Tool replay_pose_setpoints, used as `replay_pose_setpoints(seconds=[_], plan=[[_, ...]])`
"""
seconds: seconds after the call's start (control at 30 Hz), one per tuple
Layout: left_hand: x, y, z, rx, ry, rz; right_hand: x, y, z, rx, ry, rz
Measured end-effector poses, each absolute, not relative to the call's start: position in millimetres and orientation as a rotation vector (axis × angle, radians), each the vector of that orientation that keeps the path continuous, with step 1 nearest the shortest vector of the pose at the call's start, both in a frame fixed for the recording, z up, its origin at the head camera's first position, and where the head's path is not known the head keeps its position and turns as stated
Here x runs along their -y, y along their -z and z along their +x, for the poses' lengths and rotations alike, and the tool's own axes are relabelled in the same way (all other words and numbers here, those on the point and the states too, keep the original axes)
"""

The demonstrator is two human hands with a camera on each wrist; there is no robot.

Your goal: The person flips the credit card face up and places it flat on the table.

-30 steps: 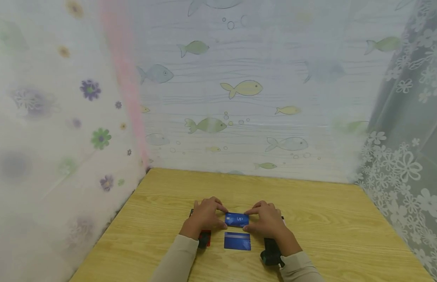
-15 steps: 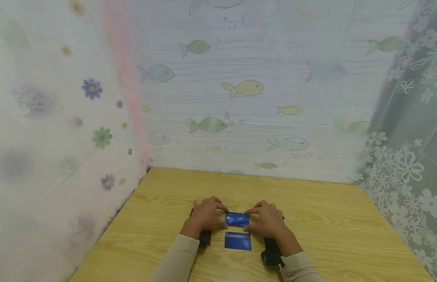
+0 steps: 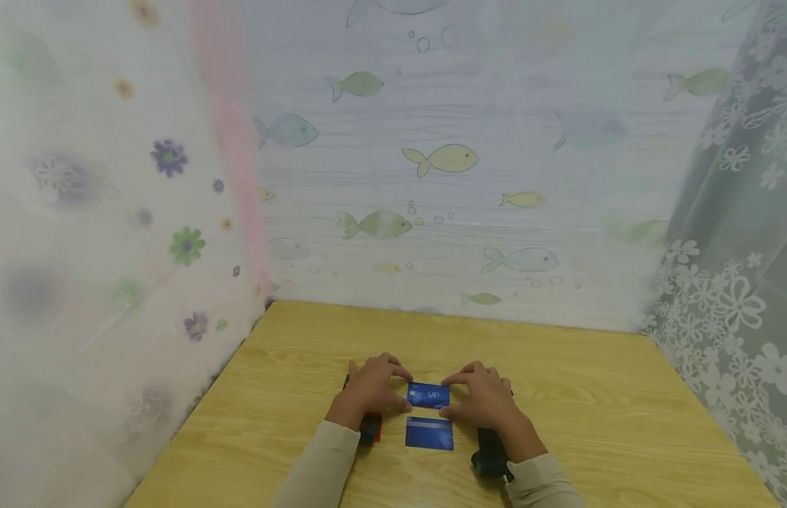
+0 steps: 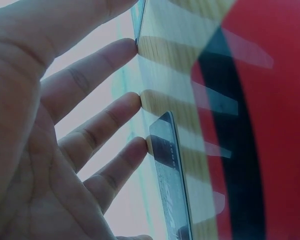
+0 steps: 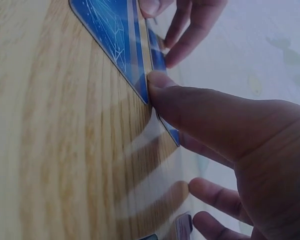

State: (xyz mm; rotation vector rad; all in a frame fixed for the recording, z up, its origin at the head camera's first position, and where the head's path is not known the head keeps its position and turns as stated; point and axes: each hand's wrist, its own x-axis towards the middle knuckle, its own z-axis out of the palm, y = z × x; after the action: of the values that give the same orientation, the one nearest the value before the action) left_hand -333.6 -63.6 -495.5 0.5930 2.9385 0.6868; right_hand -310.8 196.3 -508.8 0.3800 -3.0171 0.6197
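A blue card marked VIP (image 3: 429, 396) lies mid-table in the head view, between both hands. The left hand (image 3: 373, 386) holds its left end, index finger at the far corner and thumb at the near one. Mirroring that, the right hand (image 3: 484, 398) holds the right end by its two corners. In the right wrist view the right thumb (image 5: 162, 87) presses along the card's near edge. Just nearer the person is a second blue card (image 3: 429, 434), striped side up. The left hand's other fingers spread over a dark card (image 4: 171, 190) in the left wrist view.
A red and black card (image 4: 285, 100) lies under the left wrist. Small flat items, one pale and dark-edged (image 5: 183, 226), sit below the right fingers. Black wrist cameras (image 3: 491, 463) hang close over the wooden table (image 3: 292, 437). Printed curtains (image 3: 444, 233) stand behind and at the sides.
The head view has shifted very slightly. Both hands and the two blue cards keep the same places relative to each other.
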Motion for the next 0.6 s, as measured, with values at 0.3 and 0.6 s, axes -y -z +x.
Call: replay_pose_setpoints(seconds=[0.3, 0.6], plan=[[68, 491, -337, -2.928, -0.698, 0.616, -189, 501, -314, 3.019, -0.492, 0.419], [48, 491, -341, -2.957, -0.625, 0.737, -218, 497, -310, 2.980, -0.525, 0.436]])
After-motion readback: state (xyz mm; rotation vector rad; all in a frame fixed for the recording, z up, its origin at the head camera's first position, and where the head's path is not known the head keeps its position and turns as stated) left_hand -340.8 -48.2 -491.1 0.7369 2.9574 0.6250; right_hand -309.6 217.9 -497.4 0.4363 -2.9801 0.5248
